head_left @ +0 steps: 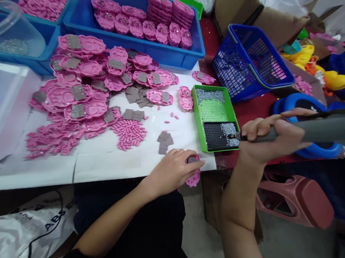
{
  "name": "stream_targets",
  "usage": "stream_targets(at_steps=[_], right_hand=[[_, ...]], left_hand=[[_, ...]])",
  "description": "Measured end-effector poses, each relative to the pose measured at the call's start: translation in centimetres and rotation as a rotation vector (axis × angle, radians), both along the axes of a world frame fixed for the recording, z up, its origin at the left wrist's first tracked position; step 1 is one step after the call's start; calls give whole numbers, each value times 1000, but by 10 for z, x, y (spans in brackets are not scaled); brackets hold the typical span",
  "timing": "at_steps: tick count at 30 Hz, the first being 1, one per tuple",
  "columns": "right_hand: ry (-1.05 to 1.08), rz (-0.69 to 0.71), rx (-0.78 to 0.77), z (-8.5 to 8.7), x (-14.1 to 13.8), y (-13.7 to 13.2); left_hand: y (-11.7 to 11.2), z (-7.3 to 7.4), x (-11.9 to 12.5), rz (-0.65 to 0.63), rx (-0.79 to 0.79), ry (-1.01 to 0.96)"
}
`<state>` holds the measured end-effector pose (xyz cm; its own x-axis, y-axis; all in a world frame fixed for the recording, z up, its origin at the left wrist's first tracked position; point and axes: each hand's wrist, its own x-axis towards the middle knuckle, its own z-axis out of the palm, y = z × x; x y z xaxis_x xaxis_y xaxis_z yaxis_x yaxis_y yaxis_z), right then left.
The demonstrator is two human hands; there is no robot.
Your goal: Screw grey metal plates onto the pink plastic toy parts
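My left hand (174, 170) is closed on a pink plastic casing (193, 179) with a grey plate in it, at the table's front edge. My right hand (273, 137) grips a grey electric screwdriver (330, 129). Its bit points down at the small screws (229, 132) in the black perforated tray (214, 137), inside a green box (199, 124). More loose screws lie at the box's far end. Beyond my left hand are a few grey plates (164, 140), and another pink casing (186, 98) lies left of the green box.
Piled pink casings (85, 65) and small pink pieces (129, 134) cover the table's left side. Behind them a blue bin (130, 46) holds stacked casings. A blue basket (243, 63) stands at the back right. A reddish stool (299, 199) is on the floor at right.
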<state>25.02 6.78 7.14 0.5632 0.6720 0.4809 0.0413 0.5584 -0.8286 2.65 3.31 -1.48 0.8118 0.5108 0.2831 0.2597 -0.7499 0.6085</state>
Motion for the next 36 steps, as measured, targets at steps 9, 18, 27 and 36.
stream_targets(at_steps=[9, 18, 27, 36], right_hand=[[-100, 461, -56, 18, -59, -63], [-99, 516, -59, 18, -61, -61], [-93, 430, -134, 9, -67, -66], [32, 211, -192, -14, -68, -50]], left_hand=[[5, 0, 3, 98, -364, -347], [4, -3, 2, 106, -319, -408], [5, -6, 5, 105, -278, -479], [-2, -7, 6, 143, -175, -114]])
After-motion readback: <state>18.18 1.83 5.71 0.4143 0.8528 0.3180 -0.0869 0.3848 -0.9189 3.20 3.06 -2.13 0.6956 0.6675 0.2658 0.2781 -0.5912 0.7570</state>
